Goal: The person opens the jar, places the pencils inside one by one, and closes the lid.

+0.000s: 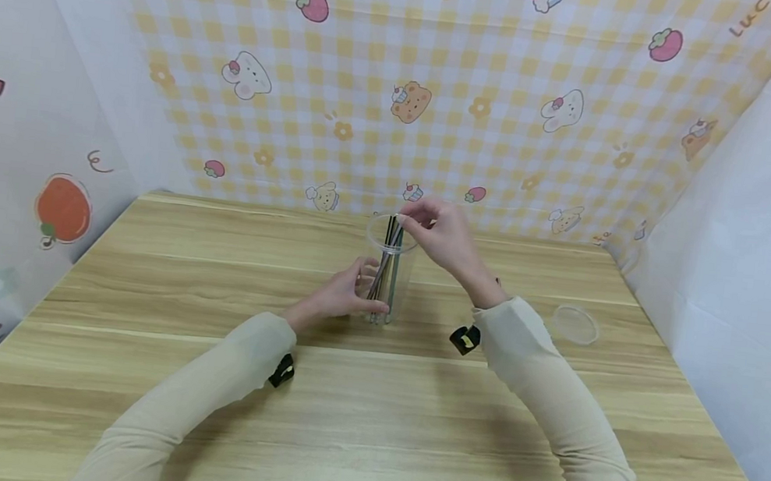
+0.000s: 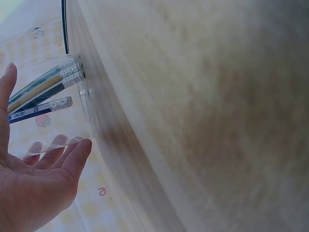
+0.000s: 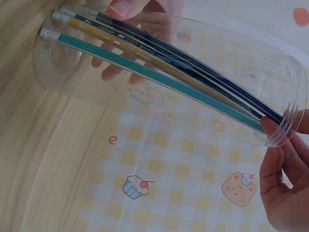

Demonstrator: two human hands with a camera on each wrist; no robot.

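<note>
My right grip (image 1: pixel 444 235) pinches a pencil (image 1: pixel 386 261), likely seating it (left grip (image 1: pixel 345 293) clasps the cup (image 1: pixel 405 272)); next calls for gentle release.

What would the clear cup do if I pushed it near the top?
The clear cup could tip, since it's tall and narrow. It might feel slippery because its sides look smooth and shiny. The pencils would probably slide and rattle, as there's plenty of space around them inside.
</note>
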